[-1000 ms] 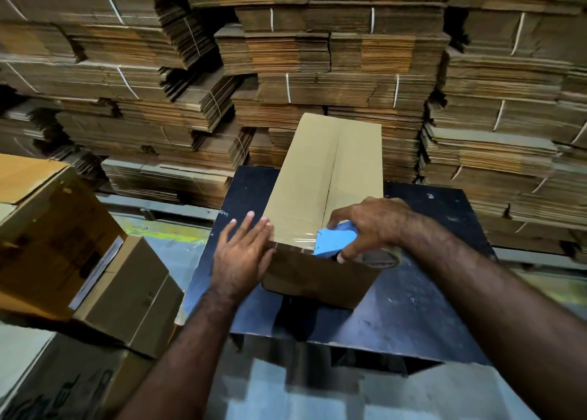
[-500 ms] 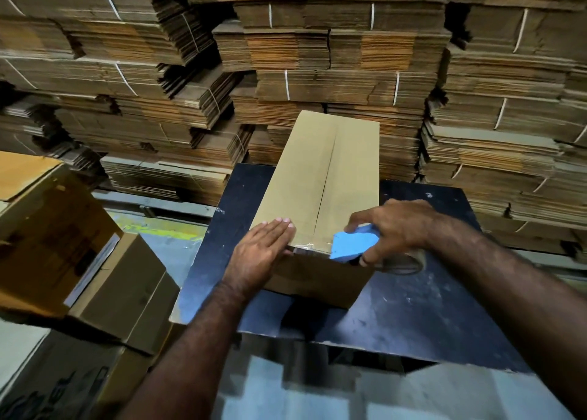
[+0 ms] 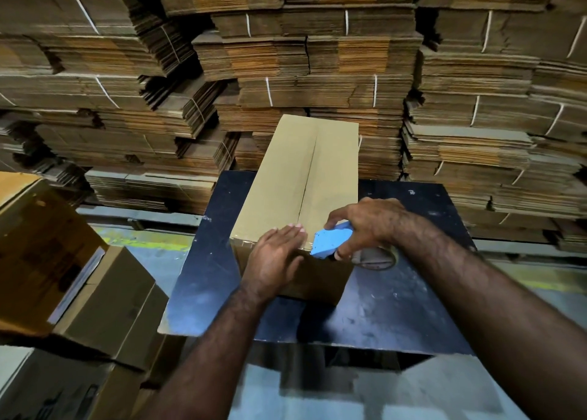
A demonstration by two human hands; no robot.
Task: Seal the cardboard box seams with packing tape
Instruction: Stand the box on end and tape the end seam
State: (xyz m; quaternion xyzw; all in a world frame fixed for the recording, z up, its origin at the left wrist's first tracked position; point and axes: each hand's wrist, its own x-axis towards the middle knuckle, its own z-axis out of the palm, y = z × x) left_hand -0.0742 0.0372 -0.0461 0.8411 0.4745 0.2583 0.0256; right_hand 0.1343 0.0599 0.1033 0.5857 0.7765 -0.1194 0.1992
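Note:
A long brown cardboard box (image 3: 295,172) lies lengthwise on a black table (image 3: 413,292), its top flaps closed along a centre seam. Clear tape runs across the box's near top edge. My left hand (image 3: 276,257) lies flat, fingers together, pressing on the near top corner and front face of the box. My right hand (image 3: 365,226) grips a blue tape dispenser (image 3: 330,240) with a tape roll (image 3: 378,256), held at the box's near right corner, its blue nose against the edge.
Bundled stacks of flattened cardboard (image 3: 301,70) fill the whole background behind the table. At the left, assembled brown boxes (image 3: 79,276) are piled beside the table. A grey floor with a yellow line (image 3: 152,241) shows between them.
My left hand slid rightwards along the box's near edge, towards the centre seam. My right hand and the dispenser moved right, then held at the near right corner.

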